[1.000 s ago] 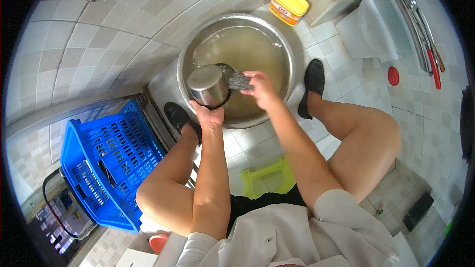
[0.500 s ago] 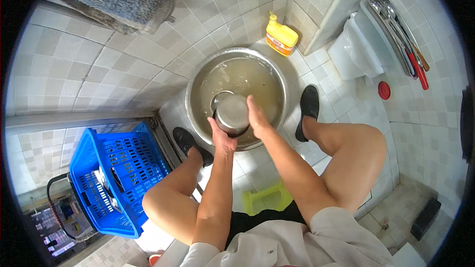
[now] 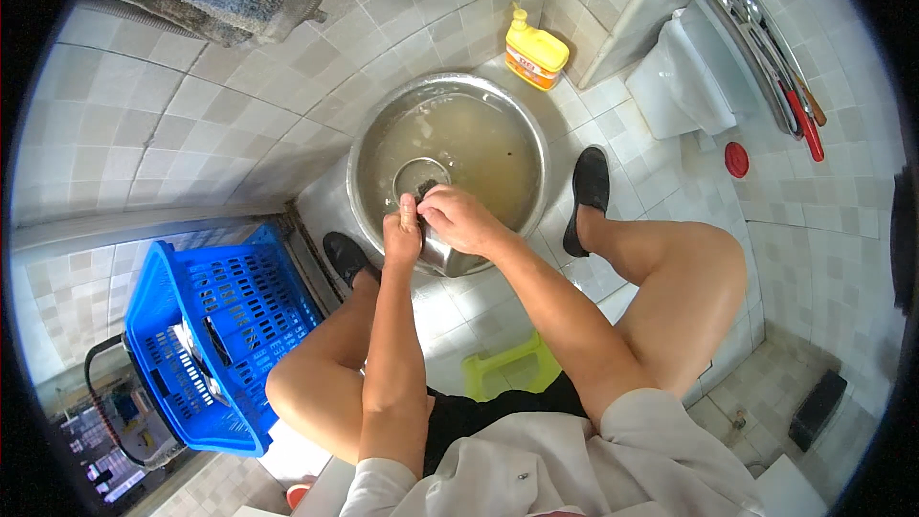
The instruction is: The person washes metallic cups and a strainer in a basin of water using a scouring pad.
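Apparently to steady it, the left hand [image 3: 402,235] clasps the metal pot [image 3: 445,257], thumb up and fingers closed, though their exact hold is hidden. The pot lies tilted just below the right fingers, near the tub [image 3: 450,82], perhaps so drips fall inside. Curled nearly closed, the right hand [image 3: 458,220] pinches a dark scrubber [image 3: 427,188] at its fingertips. Just beyond them, a round metal rim [image 3: 421,160] shows in cloudy water [image 3: 479,144].

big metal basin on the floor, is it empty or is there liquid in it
Not empty: cloudy, yellowish-brown liquid spreads across the metal basin, below its rim. How deep, I cannot tell.
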Tool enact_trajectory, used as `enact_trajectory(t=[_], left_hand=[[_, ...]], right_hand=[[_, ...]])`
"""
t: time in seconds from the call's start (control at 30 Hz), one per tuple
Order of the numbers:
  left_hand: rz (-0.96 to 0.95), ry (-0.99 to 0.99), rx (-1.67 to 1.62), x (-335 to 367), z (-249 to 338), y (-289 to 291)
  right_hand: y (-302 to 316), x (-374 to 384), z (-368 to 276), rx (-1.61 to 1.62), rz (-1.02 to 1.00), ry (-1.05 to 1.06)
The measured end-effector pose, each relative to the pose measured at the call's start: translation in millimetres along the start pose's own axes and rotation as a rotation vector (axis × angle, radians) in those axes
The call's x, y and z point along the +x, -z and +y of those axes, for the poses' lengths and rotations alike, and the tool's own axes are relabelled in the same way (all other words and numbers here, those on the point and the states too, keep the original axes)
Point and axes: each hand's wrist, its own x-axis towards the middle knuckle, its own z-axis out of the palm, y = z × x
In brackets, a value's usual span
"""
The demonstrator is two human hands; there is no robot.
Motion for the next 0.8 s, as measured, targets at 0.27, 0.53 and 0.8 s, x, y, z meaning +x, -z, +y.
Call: enact_trajectory(t=[0.27, 0.53, 0.8], left_hand=[[-0.112, 0.138, -0.393, -11.0, 19.4, -8.3], [-0.067, 0.369, -0.858, -14.3, 27.6, -4.6], [0.144, 0.307, -1.467, -18.3, 49.0, -22.3]], right_hand=[[42.2, 3.2, 29.7, 0.246, -0.108, -0.715], [42.3, 5.4, 42.7, 0.854, -0.014, -0.799], [4.3, -0.7, -0.2, 1.236, 0.378, -0.774]])
